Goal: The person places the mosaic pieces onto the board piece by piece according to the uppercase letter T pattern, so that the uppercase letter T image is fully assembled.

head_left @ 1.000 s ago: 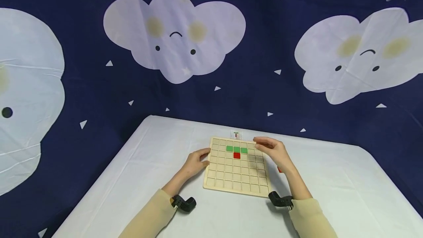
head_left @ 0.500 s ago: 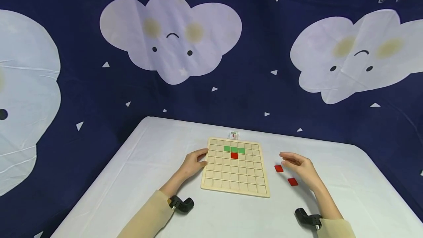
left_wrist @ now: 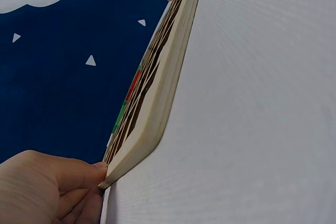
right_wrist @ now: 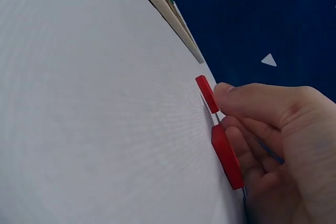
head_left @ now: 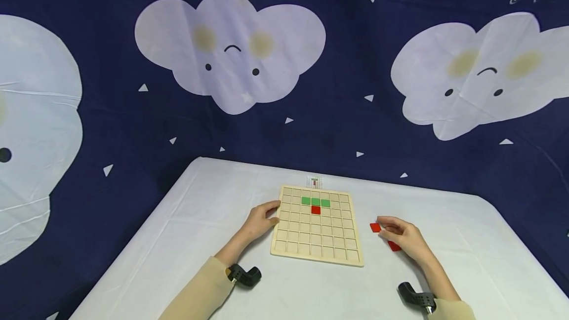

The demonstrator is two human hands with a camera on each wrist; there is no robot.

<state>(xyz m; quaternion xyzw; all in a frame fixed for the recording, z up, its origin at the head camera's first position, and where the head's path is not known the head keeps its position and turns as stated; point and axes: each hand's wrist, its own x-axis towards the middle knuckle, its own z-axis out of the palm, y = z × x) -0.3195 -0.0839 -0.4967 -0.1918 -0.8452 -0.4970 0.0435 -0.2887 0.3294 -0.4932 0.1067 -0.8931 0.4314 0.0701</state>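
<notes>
A pale wooden grid board [head_left: 317, 256] lies on the white table. Three green square tiles [head_left: 315, 201] form a row near its far side, with a red tile [head_left: 315, 210] directly below the middle one. My left hand [head_left: 258, 220] rests against the board's left edge, index finger and thumb apart along it. To the right of the board, my right hand [head_left: 409, 238] is low over the table, fingertips right at a loose red tile [head_left: 375, 227]. A second loose red tile [right_wrist: 227, 157] lies nearer me, partly beneath this hand in the head view.
Just beyond the board's far edge is a small card [head_left: 314, 182] printed with a grid and a coloured T shape. The white-covered table [head_left: 240, 177] meets a dark blue curtain [head_left: 346, 127] with cloud prints behind it. Each wrist wears a black camera [head_left: 249, 276].
My right hand has moved from over the board's far right corner out to the loose red tiles, then down to the farther one. The left hand stays at the board's edge.
</notes>
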